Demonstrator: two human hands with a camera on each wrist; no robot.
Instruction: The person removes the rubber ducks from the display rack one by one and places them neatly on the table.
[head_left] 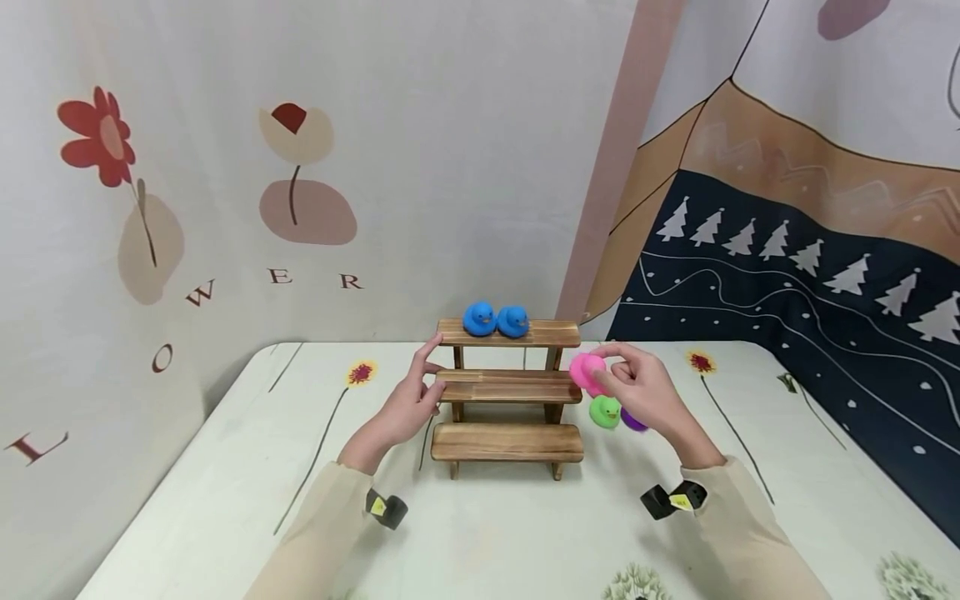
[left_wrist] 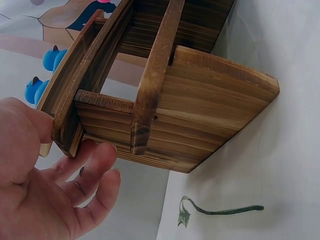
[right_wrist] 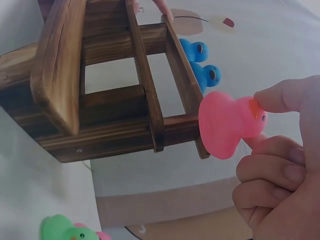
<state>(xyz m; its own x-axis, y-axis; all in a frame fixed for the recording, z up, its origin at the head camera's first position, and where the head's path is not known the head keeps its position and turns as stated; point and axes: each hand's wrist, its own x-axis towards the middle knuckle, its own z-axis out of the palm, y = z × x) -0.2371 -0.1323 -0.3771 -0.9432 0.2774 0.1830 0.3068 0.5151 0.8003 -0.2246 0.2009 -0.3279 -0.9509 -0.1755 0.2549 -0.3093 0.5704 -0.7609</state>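
A three-tier wooden step stand [head_left: 507, 442] stands on the table, with two blue rubber ducks [head_left: 478, 318] side by side on its top tier. My left hand [head_left: 405, 406] grips the stand's left side, thumb at the middle tier's end; the left wrist view shows the other fingers [left_wrist: 102, 157] curled by that end. Between thumb and forefinger, my right hand [head_left: 647, 392] pinches a pink rubber duck [right_wrist: 220, 125] by its head. That duck is in the air at the stand's right side. Below it, a green rubber duck [head_left: 604, 412] and a partly hidden purple object [head_left: 633, 421] are on the table.
Pink bits [right_wrist: 103, 235] show behind the green duck in the right wrist view. A white cloth with printed flowers covers the table [head_left: 495, 542]. Behind the stand hangs a printed curtain [head_left: 450, 167], and a dark patterned cloth [head_left: 750, 292] borders the right side.
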